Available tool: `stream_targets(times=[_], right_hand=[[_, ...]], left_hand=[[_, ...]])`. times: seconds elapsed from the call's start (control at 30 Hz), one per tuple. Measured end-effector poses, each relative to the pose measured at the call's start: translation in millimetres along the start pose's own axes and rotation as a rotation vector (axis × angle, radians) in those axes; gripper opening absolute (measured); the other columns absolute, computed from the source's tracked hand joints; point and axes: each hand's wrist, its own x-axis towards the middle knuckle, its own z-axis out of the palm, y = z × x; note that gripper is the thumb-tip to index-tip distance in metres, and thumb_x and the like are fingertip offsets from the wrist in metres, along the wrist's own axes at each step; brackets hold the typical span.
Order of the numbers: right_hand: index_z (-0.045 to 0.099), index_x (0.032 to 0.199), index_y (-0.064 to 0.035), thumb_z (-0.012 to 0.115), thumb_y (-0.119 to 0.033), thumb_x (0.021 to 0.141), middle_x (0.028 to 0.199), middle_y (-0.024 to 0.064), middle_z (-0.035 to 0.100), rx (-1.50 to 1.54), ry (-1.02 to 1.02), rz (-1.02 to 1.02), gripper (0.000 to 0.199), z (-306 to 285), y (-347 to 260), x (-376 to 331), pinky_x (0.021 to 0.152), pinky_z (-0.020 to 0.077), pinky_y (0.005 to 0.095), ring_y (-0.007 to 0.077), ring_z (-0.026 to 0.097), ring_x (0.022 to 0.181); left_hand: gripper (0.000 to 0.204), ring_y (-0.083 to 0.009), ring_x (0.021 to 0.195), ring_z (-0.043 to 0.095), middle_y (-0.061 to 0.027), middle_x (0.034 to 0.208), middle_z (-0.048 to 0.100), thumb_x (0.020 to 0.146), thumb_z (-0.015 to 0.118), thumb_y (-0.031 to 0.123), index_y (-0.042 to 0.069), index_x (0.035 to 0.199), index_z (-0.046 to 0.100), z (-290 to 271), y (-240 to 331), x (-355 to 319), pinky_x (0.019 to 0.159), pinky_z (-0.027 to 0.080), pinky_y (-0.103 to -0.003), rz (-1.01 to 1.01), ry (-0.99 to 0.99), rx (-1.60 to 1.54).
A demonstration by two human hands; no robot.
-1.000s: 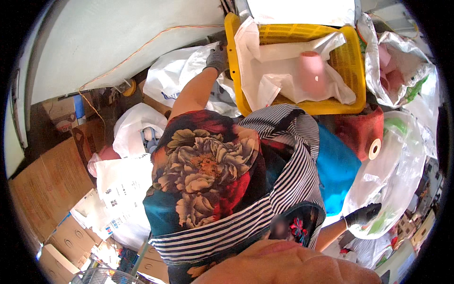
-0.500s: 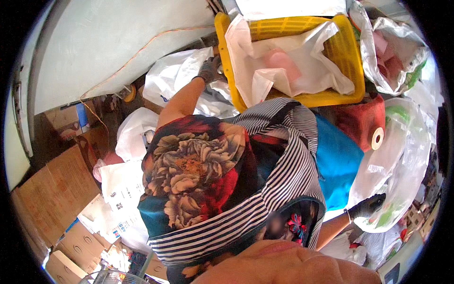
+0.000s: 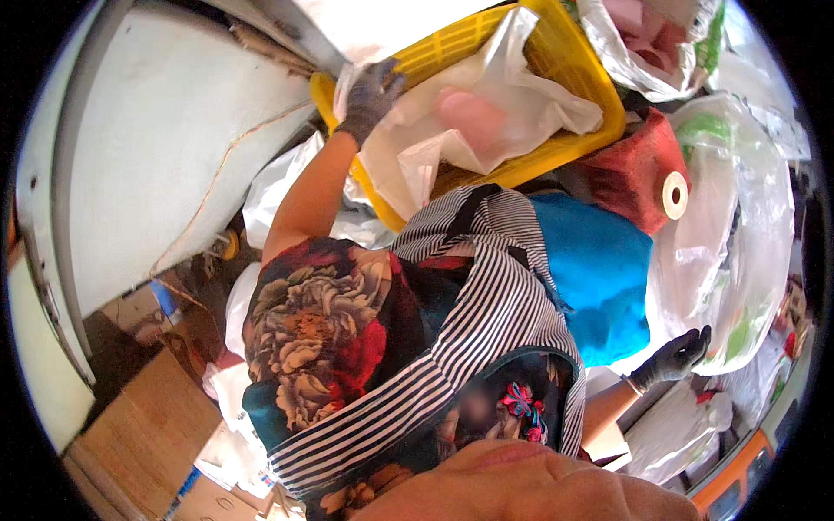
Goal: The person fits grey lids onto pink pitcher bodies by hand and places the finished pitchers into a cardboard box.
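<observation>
Yellow basket [image 3: 580, 78], red yarn cone [image 3: 632, 169], blue cone [image 3: 599, 273], grey gloves.

gloves: dark grey, left hand [image 3: 372, 91], right hand [image 3: 673, 358] | top: floral | apron: striped

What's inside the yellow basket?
The yellow basket holds a crumpled white plastic bag with something pink showing through it. The gloved left hand rests at its rim. Whatever lies under the bag is hidden.
</observation>
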Motion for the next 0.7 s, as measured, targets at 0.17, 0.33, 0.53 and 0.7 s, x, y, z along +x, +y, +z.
stream_targets(times=[0.17, 0.33, 0.53, 0.7], right_hand=[[0.068, 0.118, 0.0031, 0.064, 0.003, 0.096, 0.123, 0.0181, 0.07, -0.211, -0.171, -0.043, 0.023, -38, -12, -10, 0.093, 0.0574, 0.0418, 0.0337, 0.068, 0.113], [0.068, 0.119, 0.0012, 0.062, -0.001, 0.098, 0.125, 0.0162, 0.069, -0.296, -0.237, 0.146, 0.022, -84, -17, -37, 0.096, 0.055, 0.0403, 0.0322, 0.066, 0.115], [0.068, 0.124, -0.0004, 0.065, 0.002, 0.094, 0.13, 0.0135, 0.067, -0.158, -0.123, 0.308, 0.03, -68, -45, -23, 0.09, 0.0576, 0.0344, 0.0272, 0.066, 0.118], [0.06, 0.135, -0.0009, 0.076, -0.006, 0.083, 0.139, 0.0206, 0.06, 0.217, -0.453, 0.266, 0.055, -14, -130, 40, 0.105, 0.0487, 0.0446, 0.0348, 0.058, 0.129]], left_hand=[[0.076, -0.0369, 0.124, 0.059, -0.022, 0.137, 0.061, 0.092, 0.062, 0.062, 0.001, 0.138, 0.058, 166, -73, 35, 0.105, 0.045, -0.045, -0.359, -0.494, 0.174], [0.083, -0.0374, 0.124, 0.058, -0.024, 0.137, 0.06, 0.088, 0.062, 0.065, -0.002, 0.137, 0.058, 225, -120, 26, 0.105, 0.044, -0.047, -0.898, -0.854, -0.269], [0.069, -0.0393, 0.125, 0.056, -0.0201, 0.141, 0.057, 0.084, 0.078, 0.039, 0.004, 0.14, 0.057, 120, 60, 47, 0.104, 0.046, -0.048, 0.068, -0.438, 0.133], [0.051, -0.0416, 0.129, 0.051, -0.0191, 0.135, 0.057, 0.077, 0.08, 0.035, 0.006, 0.116, 0.067, 11, 261, 58, 0.111, 0.039, -0.052, 0.814, -0.487, 0.016]])
